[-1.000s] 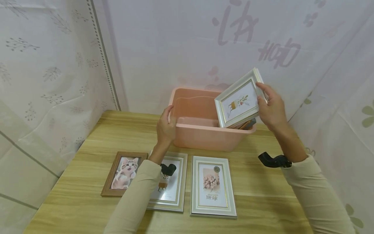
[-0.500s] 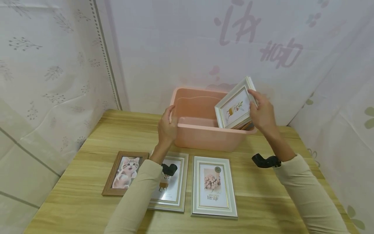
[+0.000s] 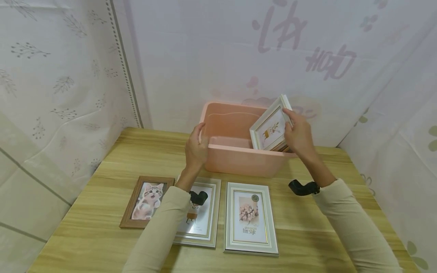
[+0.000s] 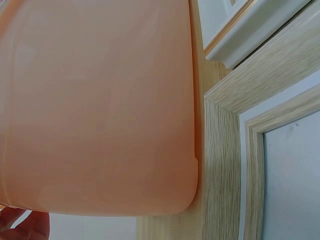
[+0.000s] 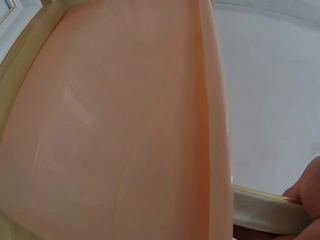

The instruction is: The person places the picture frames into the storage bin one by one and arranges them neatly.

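Observation:
A pink plastic bin [image 3: 242, 163] stands toward the back of the wooden table. My left hand [image 3: 196, 148] grips its left rim; in the left wrist view only the fingers [image 4: 31, 227] show beside the wall. With my right hand [image 3: 300, 132] I pinch the upper right edge of a white picture frame [image 3: 272, 132], its flower-vase print facing up and forward. This frame leans tilted in the bin's right part, its lower portion inside. Other frame edges [image 3: 283, 147] peek out beneath it, mostly hidden. In the right wrist view, the held frame's edge [image 5: 265, 212] shows beyond the rim.
In front of the bin lie a brown frame with a kitten picture [image 3: 147, 203], a pale wood-look frame [image 3: 212, 212] partly under my left forearm, and a white frame with a flower print [image 3: 250, 218]. Patterned cloth [image 3: 191, 57] hangs behind the wooden table [image 3: 300, 220].
My right hand has moved left and down with the white picture frame, which now sits lower in the bin. My left hand stays on the rim.

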`<act>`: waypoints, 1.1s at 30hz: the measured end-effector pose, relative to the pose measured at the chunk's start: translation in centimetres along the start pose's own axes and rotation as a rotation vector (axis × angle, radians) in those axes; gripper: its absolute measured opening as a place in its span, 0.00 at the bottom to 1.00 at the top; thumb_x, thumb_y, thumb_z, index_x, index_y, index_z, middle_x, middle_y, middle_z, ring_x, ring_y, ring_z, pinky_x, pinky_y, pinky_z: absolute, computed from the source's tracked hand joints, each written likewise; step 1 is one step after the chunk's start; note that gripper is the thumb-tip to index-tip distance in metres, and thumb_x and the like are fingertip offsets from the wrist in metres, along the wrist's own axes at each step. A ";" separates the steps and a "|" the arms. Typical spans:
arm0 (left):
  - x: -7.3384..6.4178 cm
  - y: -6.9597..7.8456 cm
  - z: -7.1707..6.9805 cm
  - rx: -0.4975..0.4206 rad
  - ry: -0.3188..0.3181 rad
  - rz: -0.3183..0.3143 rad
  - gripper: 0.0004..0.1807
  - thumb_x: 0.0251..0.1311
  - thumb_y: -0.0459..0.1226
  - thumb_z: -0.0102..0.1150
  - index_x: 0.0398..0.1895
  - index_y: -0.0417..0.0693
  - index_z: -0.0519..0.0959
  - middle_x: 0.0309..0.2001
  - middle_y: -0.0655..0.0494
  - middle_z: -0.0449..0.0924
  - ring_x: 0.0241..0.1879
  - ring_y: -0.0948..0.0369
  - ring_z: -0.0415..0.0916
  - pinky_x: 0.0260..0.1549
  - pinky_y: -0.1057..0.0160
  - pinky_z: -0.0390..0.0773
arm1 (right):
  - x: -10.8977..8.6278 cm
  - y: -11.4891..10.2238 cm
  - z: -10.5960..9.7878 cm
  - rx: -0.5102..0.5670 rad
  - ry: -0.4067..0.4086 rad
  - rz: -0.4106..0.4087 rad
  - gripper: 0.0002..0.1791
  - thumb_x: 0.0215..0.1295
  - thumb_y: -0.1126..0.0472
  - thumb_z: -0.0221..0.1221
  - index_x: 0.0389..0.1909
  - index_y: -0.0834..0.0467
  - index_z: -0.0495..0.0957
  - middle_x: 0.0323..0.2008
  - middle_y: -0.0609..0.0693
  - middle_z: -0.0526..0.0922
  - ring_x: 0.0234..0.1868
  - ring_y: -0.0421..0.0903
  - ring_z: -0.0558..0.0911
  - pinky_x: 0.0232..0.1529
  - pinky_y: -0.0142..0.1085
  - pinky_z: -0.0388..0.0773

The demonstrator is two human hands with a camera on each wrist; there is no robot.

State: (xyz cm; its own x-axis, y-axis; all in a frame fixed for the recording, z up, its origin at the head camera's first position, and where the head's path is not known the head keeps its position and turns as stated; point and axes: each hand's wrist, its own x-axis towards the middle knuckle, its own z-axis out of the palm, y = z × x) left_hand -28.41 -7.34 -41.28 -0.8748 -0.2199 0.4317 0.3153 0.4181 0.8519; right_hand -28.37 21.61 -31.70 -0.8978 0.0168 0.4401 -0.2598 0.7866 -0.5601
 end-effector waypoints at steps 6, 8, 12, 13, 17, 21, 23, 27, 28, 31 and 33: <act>0.0 0.1 0.1 -0.010 0.002 -0.007 0.26 0.64 0.37 0.44 0.66 0.44 0.73 0.65 0.49 0.75 0.34 0.50 0.71 0.30 0.57 0.68 | 0.0 0.2 0.7 -0.024 -0.015 -0.030 0.29 0.65 0.75 0.45 0.67 0.65 0.69 0.57 0.71 0.76 0.40 0.61 0.75 0.38 0.50 0.72; 0.0 0.1 0.1 -0.010 0.000 -0.010 0.26 0.64 0.38 0.44 0.66 0.45 0.73 0.65 0.49 0.75 0.29 0.50 0.68 0.26 0.57 0.66 | -0.1 0.2 0.9 -0.043 -0.008 -0.045 0.29 0.63 0.76 0.45 0.67 0.66 0.70 0.51 0.72 0.78 0.37 0.60 0.74 0.36 0.48 0.71; -0.1 0.2 0.0 -0.001 0.002 -0.014 0.27 0.64 0.38 0.43 0.66 0.46 0.72 0.65 0.50 0.75 0.22 0.55 0.60 0.21 0.58 0.63 | -0.1 0.1 1.3 -0.061 0.005 -0.079 0.29 0.61 0.77 0.45 0.65 0.67 0.71 0.41 0.73 0.80 0.29 0.57 0.70 0.28 0.43 0.65; -0.1 0.2 0.0 0.001 0.003 -0.016 0.27 0.64 0.38 0.43 0.67 0.46 0.72 0.65 0.50 0.75 0.21 0.56 0.60 0.20 0.59 0.62 | -0.2 0.1 1.4 -0.061 0.005 -0.086 0.29 0.61 0.77 0.45 0.65 0.67 0.72 0.39 0.73 0.80 0.27 0.57 0.69 0.27 0.42 0.64; -0.1 0.2 0.0 0.002 0.002 -0.017 0.27 0.64 0.38 0.43 0.67 0.47 0.72 0.65 0.50 0.75 0.19 0.57 0.56 0.19 0.59 0.61 | -0.3 0.1 1.9 -0.069 -0.011 -0.093 0.29 0.61 0.77 0.46 0.65 0.66 0.72 0.42 0.75 0.79 0.27 0.57 0.69 0.24 0.42 0.64; -0.1 0.1 0.0 0.003 0.004 -0.009 0.27 0.63 0.38 0.44 0.67 0.46 0.72 0.65 0.50 0.75 0.21 0.56 0.58 0.21 0.59 0.62 | -0.5 0.1 2.3 -0.090 -0.044 -0.076 0.28 0.63 0.76 0.46 0.66 0.66 0.71 0.45 0.75 0.78 0.30 0.56 0.70 0.25 0.42 0.65; -0.1 0.0 0.0 0.005 0.005 -0.006 0.27 0.63 0.38 0.44 0.66 0.46 0.72 0.65 0.50 0.75 0.21 0.56 0.58 0.21 0.59 0.62 | -0.5 0.2 2.5 -0.094 -0.050 -0.082 0.28 0.63 0.76 0.45 0.66 0.66 0.71 0.45 0.75 0.79 0.28 0.57 0.70 0.22 0.41 0.64; -0.1 0.1 0.0 0.010 0.004 -0.009 0.27 0.63 0.38 0.44 0.67 0.47 0.72 0.65 0.50 0.75 0.18 0.58 0.56 0.19 0.59 0.61 | -0.2 0.4 3.0 -0.104 -0.043 -0.112 0.29 0.62 0.77 0.45 0.65 0.67 0.71 0.53 0.73 0.78 0.26 0.57 0.72 0.18 0.40 0.62; -0.1 0.1 0.0 0.012 0.004 -0.011 0.27 0.64 0.38 0.44 0.67 0.48 0.72 0.65 0.50 0.75 0.18 0.59 0.55 0.19 0.59 0.61 | -0.2 0.5 3.1 -0.109 -0.043 -0.116 0.29 0.62 0.77 0.45 0.65 0.67 0.71 0.55 0.73 0.77 0.27 0.58 0.72 0.18 0.40 0.62; -0.1 0.1 0.0 0.014 0.007 -0.014 0.27 0.64 0.38 0.44 0.67 0.49 0.72 0.65 0.51 0.76 0.16 0.61 0.54 0.17 0.60 0.61 | -0.2 0.6 3.2 -0.136 -0.066 -0.108 0.30 0.62 0.77 0.44 0.66 0.67 0.70 0.52 0.74 0.78 0.30 0.59 0.73 0.20 0.42 0.66; -0.1 0.1 0.0 0.011 0.008 -0.016 0.26 0.64 0.37 0.44 0.67 0.50 0.73 0.64 0.50 0.76 0.15 0.61 0.54 0.17 0.59 0.61 | -0.3 0.6 3.3 -0.164 -0.095 -0.096 0.30 0.62 0.77 0.43 0.67 0.67 0.69 0.45 0.76 0.78 0.31 0.58 0.73 0.21 0.43 0.68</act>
State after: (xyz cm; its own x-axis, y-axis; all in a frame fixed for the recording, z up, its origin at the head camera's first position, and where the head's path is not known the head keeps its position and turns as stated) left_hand -28.28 -7.22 -41.22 -0.8767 -0.2341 0.4202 0.2969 0.4240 0.8556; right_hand -29.44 20.06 -34.45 -0.9032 -0.1157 0.4134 -0.2916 0.8720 -0.3931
